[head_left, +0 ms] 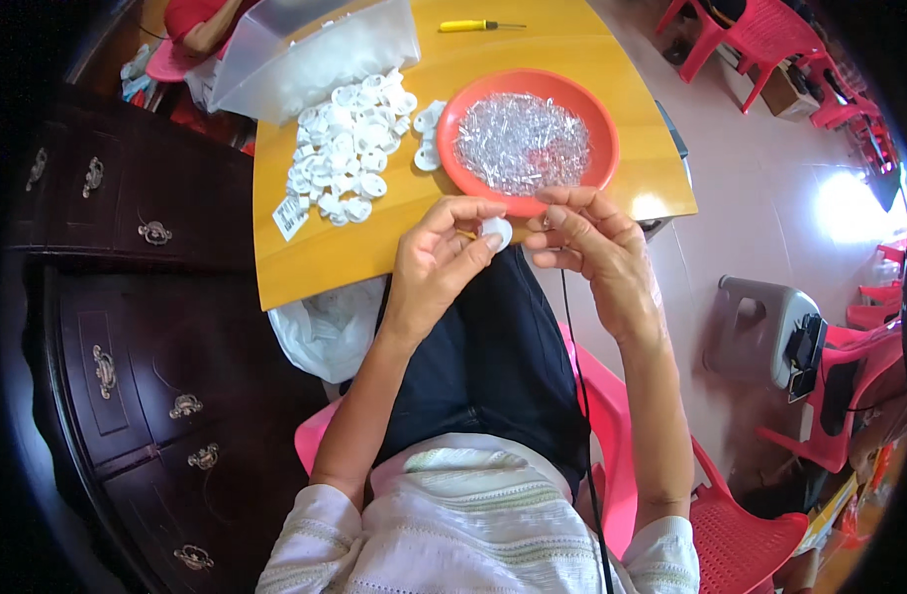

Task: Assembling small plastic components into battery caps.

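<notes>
Disc (497, 232), one, white, pinched between left thumb and fingers, just on the near side of one red bowl (605, 139).
Two hands: the left (434, 259) grips the disc; the right (610, 255), just beside it, has fingers curled, and whether they pinch anything I cannot tell. One yellow table (562, 42) bears one screwdriver (463, 26), one translucent bin (320, 64), and white parts (345, 139) and, in the bowl, clear slivers (523, 139), both too many to count.
</notes>
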Demonstrator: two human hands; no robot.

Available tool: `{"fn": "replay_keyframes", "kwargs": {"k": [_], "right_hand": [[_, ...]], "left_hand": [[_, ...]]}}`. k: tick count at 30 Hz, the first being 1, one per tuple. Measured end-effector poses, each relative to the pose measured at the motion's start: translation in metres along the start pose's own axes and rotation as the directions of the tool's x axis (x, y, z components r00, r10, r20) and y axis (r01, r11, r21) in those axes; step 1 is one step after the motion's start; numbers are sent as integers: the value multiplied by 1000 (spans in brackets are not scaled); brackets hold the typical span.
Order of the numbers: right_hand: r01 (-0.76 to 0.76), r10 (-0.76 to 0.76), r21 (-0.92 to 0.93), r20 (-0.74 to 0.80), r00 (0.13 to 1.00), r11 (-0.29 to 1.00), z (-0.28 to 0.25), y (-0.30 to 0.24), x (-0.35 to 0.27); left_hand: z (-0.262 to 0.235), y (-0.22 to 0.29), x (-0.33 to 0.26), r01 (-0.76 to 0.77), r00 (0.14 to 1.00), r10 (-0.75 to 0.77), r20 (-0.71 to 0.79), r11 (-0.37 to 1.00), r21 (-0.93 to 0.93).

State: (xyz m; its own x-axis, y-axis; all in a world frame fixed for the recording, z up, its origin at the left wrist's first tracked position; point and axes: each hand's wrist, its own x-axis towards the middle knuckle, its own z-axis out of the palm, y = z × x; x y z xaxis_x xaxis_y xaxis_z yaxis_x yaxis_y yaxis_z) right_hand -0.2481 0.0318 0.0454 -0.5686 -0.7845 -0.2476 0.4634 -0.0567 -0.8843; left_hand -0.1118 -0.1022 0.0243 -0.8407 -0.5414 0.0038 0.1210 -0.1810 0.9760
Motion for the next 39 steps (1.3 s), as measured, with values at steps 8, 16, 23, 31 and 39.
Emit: {"fn": "replay_keyframes", "kwargs": {"k": [8, 16, 23, 31, 39], "right_hand": [[-99, 86, 108, 118, 989, 989, 1, 17, -20], [-166, 149, 90, 174, 973, 982, 4, 24, -23], [-178, 173, 15, 158, 972, 984, 8, 29, -24], [-134, 137, -41, 93, 986, 990, 13, 42, -25], [-59, 59, -22, 13, 998, 998, 17, 46, -26]], "left_hand": [[-2, -8, -38, 10, 999, -11, -41, 1000, -26], [-4, -7, -43, 9, 1000, -9, -2, 996, 89], [-3, -15, -42, -47, 999, 48, -11, 996, 71], [-1, -18, -43, 28, 990, -39, -136, 996, -83], [-2, -14, -46, 65, 991, -72, -110, 996, -66]]}}
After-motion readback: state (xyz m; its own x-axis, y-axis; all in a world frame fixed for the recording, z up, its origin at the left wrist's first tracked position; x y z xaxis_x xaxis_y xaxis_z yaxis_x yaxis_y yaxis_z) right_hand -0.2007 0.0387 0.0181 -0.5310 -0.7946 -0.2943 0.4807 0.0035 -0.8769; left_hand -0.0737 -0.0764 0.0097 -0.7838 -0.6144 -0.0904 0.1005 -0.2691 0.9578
